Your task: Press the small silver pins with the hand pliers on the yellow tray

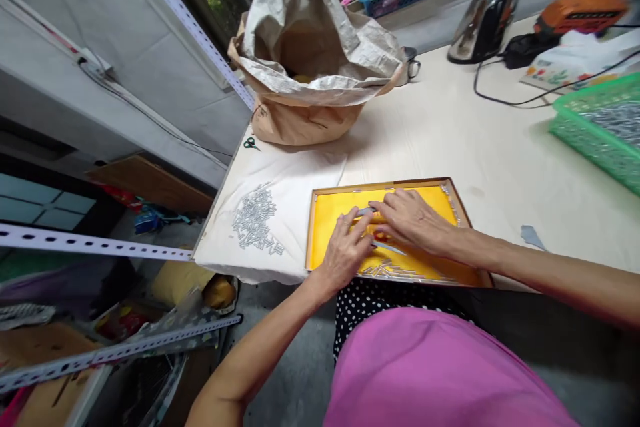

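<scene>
A shallow wood-edged tray (pixel 325 192) with a yellow lining lies at the table's front edge, under both hands. My left hand (pixel 346 247) is over its left half, fingers bent and closed at a small grey piece (pixel 365 211). From the other side my right hand (pixel 411 217) meets the same grey piece, its fingertips pinched together. Just below my hands in the tray is a thin blade-like piece (pixel 389 247) beside something red-orange, partly hidden by the fingers. Several small clear-silver tubes (pixel 395 271) are gathered along the tray's near side.
A pile of small silvery pieces (pixel 256 219) lies on white cloth to the left, with small scissors (pixel 251 143) behind. A large paper sack (pixel 310 121) stands at the back. To the right are a grey scrap (pixel 533 237), a green basket (pixel 590 140) and a kettle (pixel 485 20).
</scene>
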Motion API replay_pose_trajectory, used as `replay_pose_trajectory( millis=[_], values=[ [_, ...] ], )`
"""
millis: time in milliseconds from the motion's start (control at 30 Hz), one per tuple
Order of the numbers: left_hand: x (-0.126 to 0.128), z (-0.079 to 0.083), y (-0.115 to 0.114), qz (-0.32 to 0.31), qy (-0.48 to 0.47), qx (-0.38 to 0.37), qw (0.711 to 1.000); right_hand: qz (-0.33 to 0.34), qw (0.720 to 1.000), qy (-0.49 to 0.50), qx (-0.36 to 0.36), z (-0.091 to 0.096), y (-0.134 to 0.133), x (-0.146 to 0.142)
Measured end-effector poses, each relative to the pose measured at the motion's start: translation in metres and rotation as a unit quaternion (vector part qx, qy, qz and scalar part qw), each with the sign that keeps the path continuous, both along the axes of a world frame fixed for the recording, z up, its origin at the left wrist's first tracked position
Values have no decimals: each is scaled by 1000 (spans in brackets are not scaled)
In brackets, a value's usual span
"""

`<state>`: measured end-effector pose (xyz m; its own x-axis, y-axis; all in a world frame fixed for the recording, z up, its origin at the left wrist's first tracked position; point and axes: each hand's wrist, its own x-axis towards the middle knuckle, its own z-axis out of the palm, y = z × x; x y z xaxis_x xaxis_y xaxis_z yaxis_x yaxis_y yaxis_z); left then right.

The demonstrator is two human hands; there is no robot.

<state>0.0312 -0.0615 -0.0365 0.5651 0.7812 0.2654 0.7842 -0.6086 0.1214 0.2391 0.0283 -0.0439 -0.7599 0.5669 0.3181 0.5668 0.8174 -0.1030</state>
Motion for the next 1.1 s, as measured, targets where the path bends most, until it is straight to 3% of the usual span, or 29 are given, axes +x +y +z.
replay_pose_trajectory(
  millis=[167, 267, 333, 400, 500, 567, 667, 900, 1000, 1100],
  values=[
    [16, 22, 6, -80, 19, 34, 996, 23, 1000, 11, 9, -4, 37, 21],
    [15, 31, 12, -73, 11, 78, 994, 11, 999, 24, 21, 5, 53, 32],
    [-3, 35, 13, 19, -17, 110, 994, -22, 999, 25, 33, 10, 59, 43],
    [-36, 36, 9, 190, -20, 121, 974, -50, 998, 27, 35, 12, 63, 56],
    [-98, 34, 0, 429, 90, 40, 898, -56, 997, 46, 15, 7, 62, 71],
    [-131, 29, -7, 500, 153, -46, 851, -48, 997, 56, 3, 1, 58, 73],
    [-155, 20, -11, 520, 178, -131, 825, -34, 998, 57, 11, -5, 49, 62],
    [-165, 12, -5, 520, 152, -186, 819, -19, 997, 30, 72, 6, 40, 30],
    [-169, 13, -8, 517, 110, -188, 828, -12, 997, 10, 80, 11, 40, 27],
    [-159, 20, -12, 495, -6, -157, 854, -3, 997, 5, 76, 12, 40, 26]
  ],
)
